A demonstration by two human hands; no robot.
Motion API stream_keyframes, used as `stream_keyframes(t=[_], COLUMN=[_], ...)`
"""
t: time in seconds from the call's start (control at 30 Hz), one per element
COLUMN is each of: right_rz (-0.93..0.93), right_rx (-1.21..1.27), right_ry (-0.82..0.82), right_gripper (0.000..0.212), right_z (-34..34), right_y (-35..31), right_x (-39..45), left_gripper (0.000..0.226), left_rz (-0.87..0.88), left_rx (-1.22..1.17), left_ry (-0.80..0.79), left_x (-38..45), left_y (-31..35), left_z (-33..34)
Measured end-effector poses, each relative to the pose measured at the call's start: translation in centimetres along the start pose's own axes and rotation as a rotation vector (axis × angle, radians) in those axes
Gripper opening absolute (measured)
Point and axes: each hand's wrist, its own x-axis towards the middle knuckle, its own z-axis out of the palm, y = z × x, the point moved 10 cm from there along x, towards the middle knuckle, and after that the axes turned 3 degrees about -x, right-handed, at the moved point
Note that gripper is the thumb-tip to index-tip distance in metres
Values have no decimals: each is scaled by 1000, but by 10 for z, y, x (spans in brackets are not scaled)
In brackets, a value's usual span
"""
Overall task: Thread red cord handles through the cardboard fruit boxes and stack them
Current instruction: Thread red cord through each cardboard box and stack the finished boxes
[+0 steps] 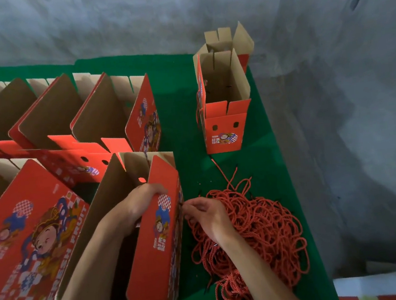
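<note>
From the head camera, a green felt-covered worktop (179, 98) carries rows of open red cardboard fruit boxes with brown insides. The nearest open red cardboard box (151, 252), printed with a cartoon figure, stands at the front of the worktop, just left of a loose heap of red twisted cords (256, 226).

The left hand (139, 202) reaches in from below and grips the top edge of this box's right-hand wall, fingers curled over the rim, thumb side inside the box. The right hand (205, 214) sits against the outside of the same wall, its fingers (189, 205) pinched together at the box's edge on what looks like a dark cord tip; the tip itself is too small to make out clearly. The wrist of that hand lies over the cord heap.

To the left, a flattened-looking red box face (30, 238) shows the words FRESH FRUIT. Behind it stand 3 or more open red boxes (105, 115) in a slanted row, flaps up. Well apart, at the far right corner of the worktop, 1 upright red box (226, 122) stands alone with 2 small holes in its front and a red cord hanging down its left side. A grey concrete wall (332, 87) lies behind and to the right.
</note>
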Motion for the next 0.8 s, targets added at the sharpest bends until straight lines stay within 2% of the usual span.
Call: stream_keyframes(t=[0.07, 0.17, 0.23, 0.33, 0.47, 0.53, 0.63, 0.8], right_rz=[-23, -84, -116, -159, -145, -160, -237, -281], right_rx=[-125, -490, -641, -633, -659, -686, -728, -759], right_ry=[-8, -40, -49, -65, -64, -60, -44, -85], right_gripper=[12, 13, 17, 20, 19, 20, 20, 18], right_z=[2, 4, 4, 4, 4, 7, 12, 18], right_y=[-4, -14, -22, -30, -36, -40, -51, -55], right_x=[2, 6, 6, 3, 0, 1, 0, 3], left_gripper=[51, 55, 60, 73, 99, 88, 39, 7], left_rz=[1, 14, 35, 51, 49, 54, 137, 258], left_rx=[2, 14, 14, 35, 8, 32, 184, 454], left_ry=[-7, -16, -58, -166, -215, -208, -131, -26], left_x=[-1, -1, -2, -6, 0, -1, 1, 9], left_y=[1, 2, 3, 4, -1, 0, 5, 6], left_z=[2, 3, 6, 15, 16, 16, 16, 22])
